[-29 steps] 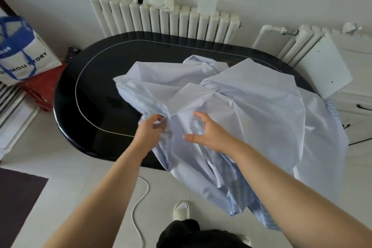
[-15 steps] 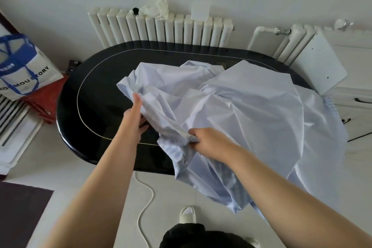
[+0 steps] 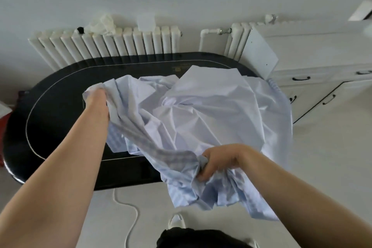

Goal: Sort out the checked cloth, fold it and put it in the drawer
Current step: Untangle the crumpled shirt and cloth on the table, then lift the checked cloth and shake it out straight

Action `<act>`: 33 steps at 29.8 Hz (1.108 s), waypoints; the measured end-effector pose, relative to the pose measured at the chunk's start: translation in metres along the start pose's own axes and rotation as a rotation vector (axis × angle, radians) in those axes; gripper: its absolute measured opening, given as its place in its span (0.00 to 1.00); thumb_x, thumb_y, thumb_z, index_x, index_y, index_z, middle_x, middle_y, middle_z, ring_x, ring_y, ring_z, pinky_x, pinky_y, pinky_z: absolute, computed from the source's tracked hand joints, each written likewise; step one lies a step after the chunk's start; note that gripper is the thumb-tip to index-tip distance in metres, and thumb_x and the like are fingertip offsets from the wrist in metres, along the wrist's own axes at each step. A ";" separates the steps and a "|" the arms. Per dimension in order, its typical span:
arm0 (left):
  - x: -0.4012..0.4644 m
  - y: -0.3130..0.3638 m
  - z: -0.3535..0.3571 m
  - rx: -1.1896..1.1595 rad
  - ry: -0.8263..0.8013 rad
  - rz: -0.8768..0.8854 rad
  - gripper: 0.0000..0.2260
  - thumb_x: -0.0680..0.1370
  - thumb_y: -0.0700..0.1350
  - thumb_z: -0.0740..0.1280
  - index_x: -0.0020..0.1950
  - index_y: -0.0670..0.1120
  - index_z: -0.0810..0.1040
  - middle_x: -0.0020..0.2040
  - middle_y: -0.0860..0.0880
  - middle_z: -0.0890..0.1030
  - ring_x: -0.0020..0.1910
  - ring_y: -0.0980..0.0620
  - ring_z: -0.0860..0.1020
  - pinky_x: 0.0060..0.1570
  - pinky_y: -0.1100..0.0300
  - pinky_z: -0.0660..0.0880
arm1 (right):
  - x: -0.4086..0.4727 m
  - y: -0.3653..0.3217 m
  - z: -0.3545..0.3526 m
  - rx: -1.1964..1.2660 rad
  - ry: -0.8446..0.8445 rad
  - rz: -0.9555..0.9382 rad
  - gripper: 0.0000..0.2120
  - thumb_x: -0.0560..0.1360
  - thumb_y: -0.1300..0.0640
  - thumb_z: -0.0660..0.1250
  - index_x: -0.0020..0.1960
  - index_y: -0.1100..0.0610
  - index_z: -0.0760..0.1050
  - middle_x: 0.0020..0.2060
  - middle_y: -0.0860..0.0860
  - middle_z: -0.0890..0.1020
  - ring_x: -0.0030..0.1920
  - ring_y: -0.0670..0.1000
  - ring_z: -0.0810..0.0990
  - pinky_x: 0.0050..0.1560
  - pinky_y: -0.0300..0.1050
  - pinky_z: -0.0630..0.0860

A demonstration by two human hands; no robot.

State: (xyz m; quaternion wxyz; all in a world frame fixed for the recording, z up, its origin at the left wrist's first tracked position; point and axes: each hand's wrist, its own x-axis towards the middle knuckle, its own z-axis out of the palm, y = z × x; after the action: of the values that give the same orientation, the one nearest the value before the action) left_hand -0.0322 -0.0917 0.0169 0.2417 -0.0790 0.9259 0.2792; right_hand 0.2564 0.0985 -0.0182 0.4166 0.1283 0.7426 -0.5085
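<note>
L hand (image 3: 96, 100) fisted on one end of the checked cloth (image 3: 201, 115) over the black table (image 3: 60, 106). R hand (image 3: 219, 161) clenched on a bunched edge nearer the body, past the table's near rim — cloth pulled taut between them, rest heaped on the table beyond R hand. White drawer unit (image 3: 322, 78) well off R hand's far right.

Pale blue checked cloth (image 3: 211, 110) lies crumpled on the black oval table (image 3: 60, 94), its near edge hanging off. Left hand (image 3: 96, 98) grips a cloth corner over the table; right hand (image 3: 219, 159) clenches a bunched edge just off the table's near rim.
</note>
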 end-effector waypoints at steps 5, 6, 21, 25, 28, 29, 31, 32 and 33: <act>-0.114 0.091 0.081 0.004 -0.644 0.606 0.21 0.77 0.45 0.57 0.59 0.29 0.76 0.54 0.34 0.79 0.56 0.36 0.77 0.51 0.55 0.70 | -0.068 0.048 -0.026 0.456 0.212 -0.216 0.06 0.71 0.59 0.70 0.47 0.54 0.82 0.41 0.51 0.83 0.42 0.49 0.82 0.45 0.40 0.80; -0.134 0.103 0.103 0.036 -0.592 0.672 0.18 0.78 0.44 0.57 0.56 0.32 0.77 0.50 0.37 0.79 0.53 0.37 0.78 0.50 0.55 0.69 | -0.086 0.057 -0.035 0.523 0.298 -0.272 0.07 0.72 0.59 0.69 0.49 0.53 0.83 0.42 0.52 0.83 0.43 0.49 0.81 0.45 0.41 0.80; -0.397 0.127 0.356 0.465 -0.603 1.239 0.11 0.82 0.42 0.56 0.53 0.40 0.77 0.51 0.41 0.80 0.47 0.48 0.76 0.47 0.61 0.66 | -0.260 0.240 -0.093 0.543 1.243 0.025 0.21 0.69 0.54 0.72 0.57 0.61 0.69 0.40 0.53 0.79 0.40 0.51 0.77 0.35 0.41 0.69; -0.427 0.125 0.383 0.319 -0.807 1.174 0.15 0.82 0.43 0.56 0.67 0.49 0.73 0.63 0.51 0.77 0.61 0.53 0.74 0.59 0.63 0.68 | -0.278 0.287 -0.093 0.541 1.202 0.143 0.08 0.70 0.59 0.66 0.34 0.62 0.73 0.28 0.55 0.73 0.34 0.52 0.71 0.35 0.43 0.66; -0.441 0.136 0.387 -0.322 -1.110 0.742 0.13 0.80 0.56 0.60 0.58 0.50 0.74 0.46 0.56 0.82 0.46 0.58 0.78 0.50 0.62 0.72 | -0.294 0.305 -0.085 0.512 1.245 0.036 0.11 0.69 0.57 0.68 0.36 0.65 0.74 0.29 0.55 0.73 0.33 0.50 0.70 0.36 0.44 0.66; -0.438 0.144 0.388 -0.552 -1.083 0.505 0.16 0.79 0.61 0.59 0.51 0.49 0.75 0.37 0.55 0.82 0.39 0.55 0.78 0.45 0.59 0.72 | -0.299 0.306 -0.081 0.462 1.229 0.022 0.12 0.69 0.56 0.68 0.34 0.64 0.73 0.29 0.54 0.72 0.32 0.49 0.69 0.35 0.44 0.65; -0.427 0.160 0.389 -0.891 -0.926 0.151 0.23 0.76 0.66 0.59 0.40 0.47 0.76 0.27 0.50 0.76 0.30 0.51 0.74 0.38 0.58 0.71 | -0.306 0.308 -0.075 0.340 1.138 0.004 0.14 0.71 0.54 0.68 0.31 0.59 0.71 0.28 0.53 0.71 0.30 0.49 0.68 0.33 0.44 0.64; -0.421 0.167 0.390 -0.983 -0.804 0.069 0.22 0.76 0.64 0.60 0.38 0.46 0.75 0.28 0.48 0.74 0.29 0.50 0.73 0.36 0.57 0.72 | -0.309 0.309 -0.073 0.269 1.090 0.011 0.13 0.72 0.54 0.67 0.31 0.58 0.71 0.28 0.53 0.71 0.30 0.49 0.67 0.33 0.44 0.63; -0.417 0.175 0.392 -1.018 -0.668 0.044 0.18 0.78 0.59 0.61 0.41 0.46 0.75 0.32 0.47 0.74 0.32 0.49 0.74 0.39 0.56 0.75 | -0.312 0.309 -0.071 0.186 1.040 0.029 0.13 0.72 0.54 0.67 0.33 0.59 0.71 0.29 0.54 0.71 0.31 0.49 0.66 0.32 0.42 0.64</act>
State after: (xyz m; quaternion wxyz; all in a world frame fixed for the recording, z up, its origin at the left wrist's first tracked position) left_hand 0.4398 0.2762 0.0202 0.4451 -0.0737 0.5518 0.7014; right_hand 0.6042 0.3715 0.0249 -0.0133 0.4104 0.8010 -0.4356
